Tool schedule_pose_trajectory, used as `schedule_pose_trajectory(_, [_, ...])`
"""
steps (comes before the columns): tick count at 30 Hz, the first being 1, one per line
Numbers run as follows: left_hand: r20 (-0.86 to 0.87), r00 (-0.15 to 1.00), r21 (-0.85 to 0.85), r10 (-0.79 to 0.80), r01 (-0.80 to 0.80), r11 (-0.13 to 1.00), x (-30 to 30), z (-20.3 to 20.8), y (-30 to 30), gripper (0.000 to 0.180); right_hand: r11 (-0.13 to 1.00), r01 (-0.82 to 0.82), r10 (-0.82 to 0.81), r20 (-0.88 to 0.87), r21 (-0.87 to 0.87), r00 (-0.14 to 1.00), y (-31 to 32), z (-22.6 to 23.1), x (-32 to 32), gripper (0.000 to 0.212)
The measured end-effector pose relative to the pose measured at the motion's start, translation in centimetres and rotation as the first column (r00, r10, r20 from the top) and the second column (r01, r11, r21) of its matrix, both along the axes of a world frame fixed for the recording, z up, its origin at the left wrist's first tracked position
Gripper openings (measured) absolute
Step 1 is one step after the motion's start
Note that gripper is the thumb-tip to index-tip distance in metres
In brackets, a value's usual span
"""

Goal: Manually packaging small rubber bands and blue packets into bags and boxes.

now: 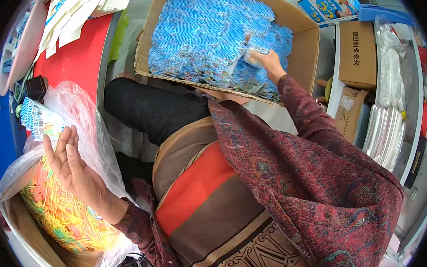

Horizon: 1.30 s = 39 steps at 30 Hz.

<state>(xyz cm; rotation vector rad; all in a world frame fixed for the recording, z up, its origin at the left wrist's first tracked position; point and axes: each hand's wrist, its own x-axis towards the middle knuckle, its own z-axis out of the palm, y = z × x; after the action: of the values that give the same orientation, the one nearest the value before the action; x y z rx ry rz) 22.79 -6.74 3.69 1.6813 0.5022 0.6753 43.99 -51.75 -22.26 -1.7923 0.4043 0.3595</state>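
A large cardboard box [308,49] holds a thick layer of small blue-and-white striped packets [205,30]. At the box's right side my right hand [268,61] reaches in, its fingers closed on a small packet [251,56] lying over the others. Over on the left, my left hand [79,172] is raised with its fingers stretched out. Just past its fingertips is another blue-and-white packet [39,121] with a clear part; whether the fingertips touch it I cannot tell. Beneath that hand, a plastic-lined box holds many thin yellow, orange and green strips [67,212].
A red-topped table [76,51] stands at left, with white cards [81,20] stacked at its far end. Clear plastic lining [80,108] bunches up beside it. Shelving on the right carries a brown carton [357,54] and stacked plastic sleeves [384,134].
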Motion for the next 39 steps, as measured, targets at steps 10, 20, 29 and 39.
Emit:
schedule_pose_trajectory(10, [0.031,0.998,-0.076,-0.050,0.053,0.996,-0.2,-0.9,0.0,0.044,0.998,-0.029,0.039,0.168,-0.058,0.985,1.7,-1.1,1.9,0.049])
schedule_pose_trajectory(20, [-0.004,1.000,-0.100,-0.027,0.027,0.995,-0.5,-1.6,0.2,0.041,0.905,0.009,0.103,0.239,-0.426,0.966,2.8,-1.6,2.4,0.065])
schedule_pose_trajectory(29, [-0.001,0.999,-0.119,-0.039,0.039,0.992,-0.6,-1.9,-0.1,0.039,0.988,0.057,-0.025,0.219,-0.142,0.976,3.8,1.9,0.0,0.067])
schedule_pose_trajectory(39, [0.027,0.999,-0.160,0.039,-0.034,0.986,-1.6,-1.9,1.0,0.036,0.984,-0.142,0.151,0.076,-0.111,0.986,-0.9,-2.9,2.6,0.055])
